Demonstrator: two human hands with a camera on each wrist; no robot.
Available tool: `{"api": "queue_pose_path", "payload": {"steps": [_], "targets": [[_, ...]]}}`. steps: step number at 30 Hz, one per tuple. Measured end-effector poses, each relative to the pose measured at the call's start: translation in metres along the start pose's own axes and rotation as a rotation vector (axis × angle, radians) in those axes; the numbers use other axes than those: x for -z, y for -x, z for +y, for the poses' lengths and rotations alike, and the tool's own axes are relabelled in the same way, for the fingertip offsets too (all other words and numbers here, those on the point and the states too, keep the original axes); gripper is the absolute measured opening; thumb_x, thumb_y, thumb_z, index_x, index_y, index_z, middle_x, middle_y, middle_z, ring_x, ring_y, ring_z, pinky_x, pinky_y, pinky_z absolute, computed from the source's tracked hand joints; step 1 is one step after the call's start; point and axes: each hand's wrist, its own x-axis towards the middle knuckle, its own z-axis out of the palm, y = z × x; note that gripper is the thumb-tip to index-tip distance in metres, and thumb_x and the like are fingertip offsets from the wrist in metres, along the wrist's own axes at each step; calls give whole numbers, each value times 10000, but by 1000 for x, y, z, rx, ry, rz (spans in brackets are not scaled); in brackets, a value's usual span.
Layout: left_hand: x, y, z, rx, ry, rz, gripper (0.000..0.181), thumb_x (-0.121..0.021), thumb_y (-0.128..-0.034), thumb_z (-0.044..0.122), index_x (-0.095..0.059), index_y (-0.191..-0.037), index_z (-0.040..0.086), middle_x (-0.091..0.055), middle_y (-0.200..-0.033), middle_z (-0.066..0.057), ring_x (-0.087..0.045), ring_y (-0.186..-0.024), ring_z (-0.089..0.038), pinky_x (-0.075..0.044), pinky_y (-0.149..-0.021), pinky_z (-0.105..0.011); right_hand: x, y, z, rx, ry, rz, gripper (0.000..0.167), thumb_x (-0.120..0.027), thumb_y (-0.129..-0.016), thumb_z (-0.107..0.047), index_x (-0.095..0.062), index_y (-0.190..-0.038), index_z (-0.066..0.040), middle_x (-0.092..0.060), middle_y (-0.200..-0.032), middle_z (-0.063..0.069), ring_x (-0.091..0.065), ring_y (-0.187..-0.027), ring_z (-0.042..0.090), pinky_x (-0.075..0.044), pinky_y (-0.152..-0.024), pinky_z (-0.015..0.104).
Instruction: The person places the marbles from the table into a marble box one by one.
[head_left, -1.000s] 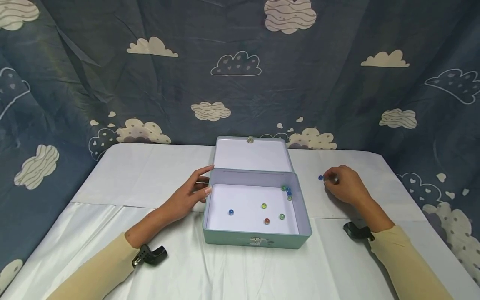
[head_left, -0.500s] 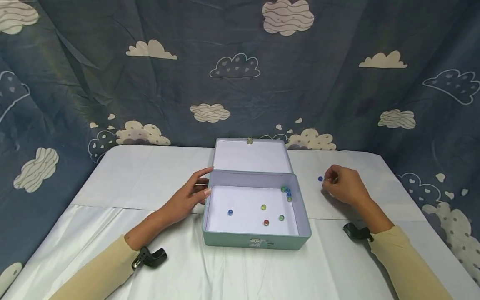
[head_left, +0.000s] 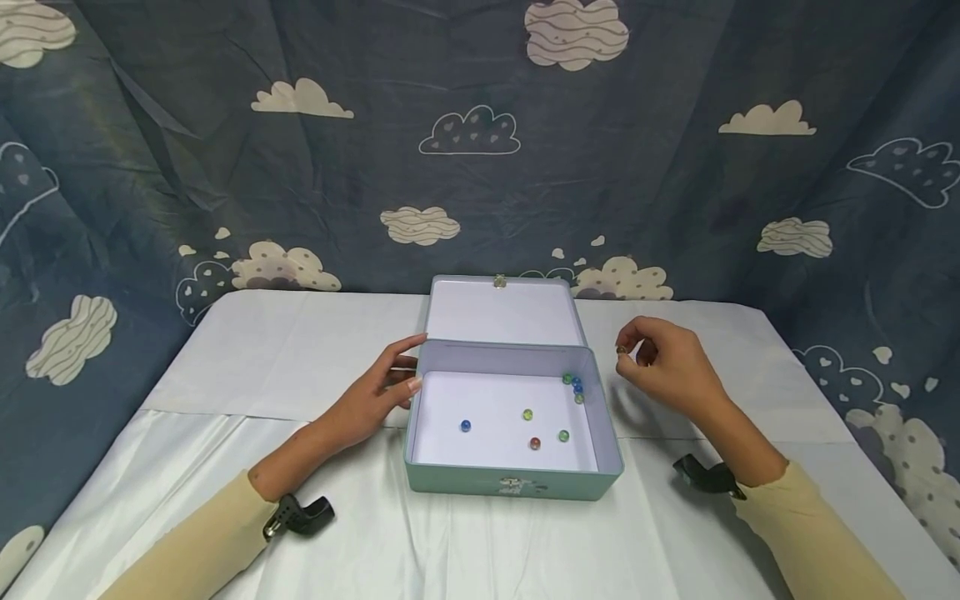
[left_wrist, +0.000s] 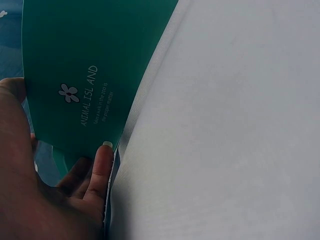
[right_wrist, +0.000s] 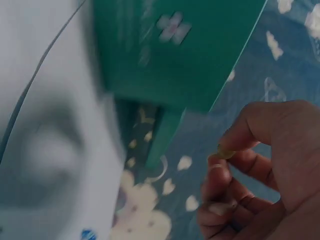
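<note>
A green metal box (head_left: pixel 513 483) stands on the white cloth with its lid (head_left: pixel 504 310) folded back. Several glass marbles lie inside: a blue marble (head_left: pixel 466 426) at left, a red marble (head_left: pixel 535 443) near the front, and a row along the right wall. My left hand (head_left: pixel 367 392) touches the box's left wall, fingers fairly straight; in the left wrist view its fingertips (left_wrist: pixel 103 155) lie against the green side. My right hand (head_left: pixel 675 362), raised right of the box, pinches a small yellowish-brown marble (right_wrist: pixel 225 152) between thumb and finger.
A blue marble (right_wrist: pixel 88 234) lies on the white cloth in the right wrist view; the right hand hides it in the head view. Behind the table hangs a dark blue curtain (head_left: pixel 480 192) with clouds. The raised lid stands at the box's back.
My right hand has lifted off the cloth with the pinched marble and moved left toward the box. The blue and red marbles inside have rolled slightly right. My left hand stays put.
</note>
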Motion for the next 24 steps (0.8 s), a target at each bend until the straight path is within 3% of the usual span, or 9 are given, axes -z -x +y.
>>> {"api": "queue_pose_path", "payload": {"steps": [8,15,24], "targets": [[0,-1,0,-12,-2,3,612,-534,-1130,279,-265,-1679,276,-482,-1500,-230,-581,-1336,-408,-584,-898,-459,-5,8,-28,134,-62,-40,234,-754,-854,23,-729,-1015,-146,-597,-825,22,-516,-677,156,-448,-564,257],[0,1,0,0,4,-2,614,-537,-1130,290,-262,-1679,295,-471,-1511,-233,-567,-1350,-409,-582,-904,-450,-9,10,-31,191,-99,-112,263,-772,-851,23,-711,-1006,-180,-579,-807,8,-486,-633,125,-436,-541,248],[0,0,0,-9,-2,2,609,-538,-1131,280,-266,-1674,320,-477,-1512,-223,-574,-1342,-397,-584,-904,-465,-13,8,-28,229,-126,-123,238,-742,-848,46,-716,-988,-145,-585,-875,-62,-497,-635,122,-430,-547,247]]}}
